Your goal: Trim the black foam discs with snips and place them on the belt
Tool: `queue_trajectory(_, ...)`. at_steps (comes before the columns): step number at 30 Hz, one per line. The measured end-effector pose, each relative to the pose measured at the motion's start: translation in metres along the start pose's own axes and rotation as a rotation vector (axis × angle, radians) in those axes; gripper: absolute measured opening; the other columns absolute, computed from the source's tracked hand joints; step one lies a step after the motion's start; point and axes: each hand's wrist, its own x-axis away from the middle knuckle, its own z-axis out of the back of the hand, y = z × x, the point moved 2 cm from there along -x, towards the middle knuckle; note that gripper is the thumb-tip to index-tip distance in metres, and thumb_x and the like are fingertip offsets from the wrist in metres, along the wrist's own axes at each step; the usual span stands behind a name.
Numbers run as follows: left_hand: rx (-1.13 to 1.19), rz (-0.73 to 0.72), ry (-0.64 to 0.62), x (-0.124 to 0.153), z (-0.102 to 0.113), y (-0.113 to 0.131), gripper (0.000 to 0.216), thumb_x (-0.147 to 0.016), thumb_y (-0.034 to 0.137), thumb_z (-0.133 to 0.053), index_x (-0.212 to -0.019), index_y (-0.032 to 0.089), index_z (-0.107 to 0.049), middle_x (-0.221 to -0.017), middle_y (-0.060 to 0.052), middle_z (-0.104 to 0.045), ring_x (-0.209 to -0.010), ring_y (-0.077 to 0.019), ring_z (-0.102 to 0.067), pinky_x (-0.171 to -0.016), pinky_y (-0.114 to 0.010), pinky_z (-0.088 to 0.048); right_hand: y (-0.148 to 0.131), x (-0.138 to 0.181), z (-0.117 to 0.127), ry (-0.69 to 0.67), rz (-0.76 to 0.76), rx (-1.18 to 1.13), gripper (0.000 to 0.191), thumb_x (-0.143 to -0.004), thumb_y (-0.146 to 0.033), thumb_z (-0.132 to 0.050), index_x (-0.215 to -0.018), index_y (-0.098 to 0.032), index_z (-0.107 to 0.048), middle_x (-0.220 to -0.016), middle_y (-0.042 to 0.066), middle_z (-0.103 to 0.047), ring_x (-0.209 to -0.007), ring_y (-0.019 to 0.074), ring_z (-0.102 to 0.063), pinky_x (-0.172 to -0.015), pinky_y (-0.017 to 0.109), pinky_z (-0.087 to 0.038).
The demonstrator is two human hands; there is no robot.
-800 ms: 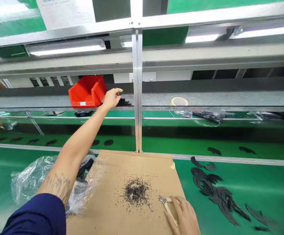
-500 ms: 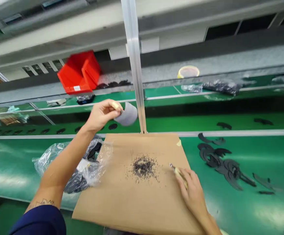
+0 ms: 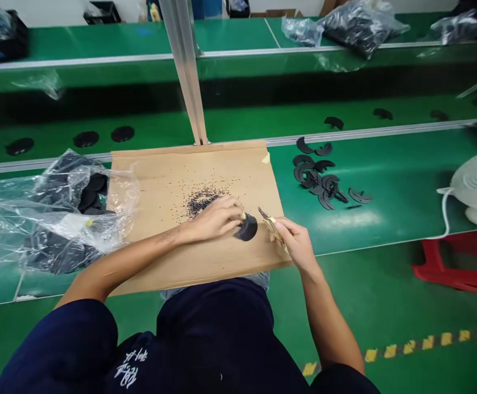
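Note:
My left hand [image 3: 219, 216] pinches a round, curved black plastic piece [image 3: 248, 229] at its edge, low above the cardboard sheet [image 3: 172, 262]. In my right hand [image 3: 298, 243] is a pair of small cutting pliers [image 3: 271, 224] with pale yellow grips. Their metal tip points up and left, a short way to the right of the black piece and apart from it. Many tiny black plastic bits [image 3: 199, 203] lie scattered on the cardboard, just beyond my left hand. Whether the plier jaws are parted I cannot tell.
Left of the cardboard lies a clear plastic bag [image 3: 65, 224] with black pieces inside. Curved black offcuts [image 3: 316, 178] are heaped on the green bench at right. A metal post [image 3: 189, 82] rises behind the cardboard. Black discs [image 3: 86, 139] rest on the green strip beyond. A red stool [image 3: 460, 273] stands at lower right.
My left hand has brought the black piece down from near the post to just above the cardboard, closer to the pliers. The camera view has tilted downward.

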Motion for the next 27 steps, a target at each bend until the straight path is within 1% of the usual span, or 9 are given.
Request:
queue_trajectory(3, -0.218, -0.106, 0.098, 0.001, 0.007, 0.013, 0.028, -0.101, 0.034, -0.055, -0.120, 0.019, -0.067, -0.130, -0.014, -0.064, -0.121, -0.0273, -0.056, -0.103, -0.045, -0.045, -0.009, -0.003, -0.006, -0.077, -0.010, 0.006, 0.044, -0.092, -0.061, -0.060, -0.085, -0.020, -0.075, -0.068, 0.002, -0.063, -0.064, 0.0160, -0.056, -0.061, 0.031, -0.047)
queue_trajectory(7, -0.284, -0.174, 0.006, -0.010, 0.011, 0.012, 0.028, -0.104, 0.034, -0.050, -0.116, 0.019, -0.069, -0.109, -0.010, -0.073, -0.110, -0.0241, -0.061, -0.103, -0.044, -0.043, -0.021, -0.022, -0.017, -0.194, -0.016, -0.016, 0.043, -0.089, -0.063, -0.065, -0.095, -0.022, -0.077, -0.089, 0.006, -0.070, -0.085, 0.0201, -0.064, -0.080, 0.035, -0.053)
queue_trajectory(11, -0.029, 0.002, 0.089, -0.007, 0.031, -0.006, 0.029, -0.100, 0.042, -0.059, -0.105, 0.018, -0.074, -0.096, -0.008, -0.076, -0.093, -0.0202, -0.065, -0.092, -0.038, -0.048, -0.027, -0.036, -0.013, -0.448, -0.014, -0.285, 0.064, -0.084, -0.071, -0.066, -0.129, -0.026, -0.066, -0.128, 0.011, -0.067, -0.111, 0.0257, -0.065, -0.091, 0.040, -0.055)
queue_trajectory(13, 0.244, 0.159, 0.132, 0.001, 0.035, -0.013, 0.036, -0.093, 0.050, -0.066, -0.099, 0.016, -0.076, -0.093, -0.007, -0.077, -0.087, -0.0185, -0.067, -0.082, -0.033, -0.051, -0.024, -0.038, -0.011, -0.519, 0.014, -0.452, 0.081, -0.075, -0.074, -0.074, -0.140, -0.029, -0.057, -0.137, 0.011, -0.062, -0.108, 0.0256, -0.067, -0.087, 0.040, -0.057)
queue_trajectory(17, 0.754, 0.368, 0.120, 0.005, 0.014, -0.008, 0.052, -0.083, 0.061, -0.074, -0.100, 0.012, -0.076, -0.089, -0.008, -0.077, -0.081, -0.0167, -0.071, -0.078, -0.031, -0.055, -0.013, -0.042, -0.024, -0.290, 0.081, -0.562, 0.099, -0.057, -0.066, -0.090, -0.141, -0.031, -0.053, -0.135, 0.010, -0.061, -0.109, 0.0253, -0.065, -0.094, 0.040, -0.056)
queue_trajectory(20, 0.833, 0.344, 0.037, -0.004, -0.007, 0.002, 0.052, -0.083, 0.061, -0.073, -0.098, 0.011, -0.076, -0.089, -0.009, -0.077, -0.080, -0.0159, -0.070, -0.077, -0.030, -0.055, -0.015, -0.044, -0.041, -0.189, 0.081, -0.654, 0.100, -0.058, -0.073, -0.085, -0.141, -0.029, -0.051, -0.138, 0.011, -0.059, -0.126, 0.0292, -0.056, -0.110, 0.044, -0.047)
queue_trajectory(22, 0.721, 0.296, 0.019, -0.008, -0.013, 0.005, 0.050, -0.088, 0.060, -0.068, -0.095, 0.011, -0.075, -0.086, -0.008, -0.075, -0.077, -0.0155, -0.067, -0.074, -0.029, -0.054, -0.022, -0.044, -0.046, -0.149, 0.058, -0.721, 0.090, -0.063, -0.077, -0.078, -0.135, -0.029, -0.054, -0.127, 0.011, -0.064, -0.122, 0.0282, -0.059, -0.108, 0.044, -0.048)
queue_trajectory(24, 0.475, 0.218, 0.062, -0.006, -0.014, 0.006, 0.046, -0.093, 0.057, -0.063, -0.095, 0.013, -0.073, -0.086, -0.007, -0.072, -0.080, -0.0167, -0.065, -0.076, -0.031, -0.053, -0.028, -0.041, -0.044, -0.067, 0.018, -0.734, 0.070, -0.071, -0.073, -0.075, -0.122, -0.029, -0.059, -0.104, 0.007, -0.066, -0.103, 0.0242, -0.063, -0.097, 0.042, -0.053)
queue_trajectory(27, 0.019, 0.090, 0.119, 0.004, -0.019, 0.008, 0.035, -0.097, 0.049, -0.061, -0.106, 0.016, -0.069, -0.099, -0.008, -0.068, -0.094, -0.0213, -0.062, -0.085, -0.036, -0.051, -0.032, -0.034, -0.036, 0.025, -0.021, -0.704, 0.051, -0.077, -0.069, -0.071, -0.104, -0.027, -0.060, -0.083, 0.001, -0.055, -0.078, 0.0185, -0.058, -0.081, 0.038, -0.056)
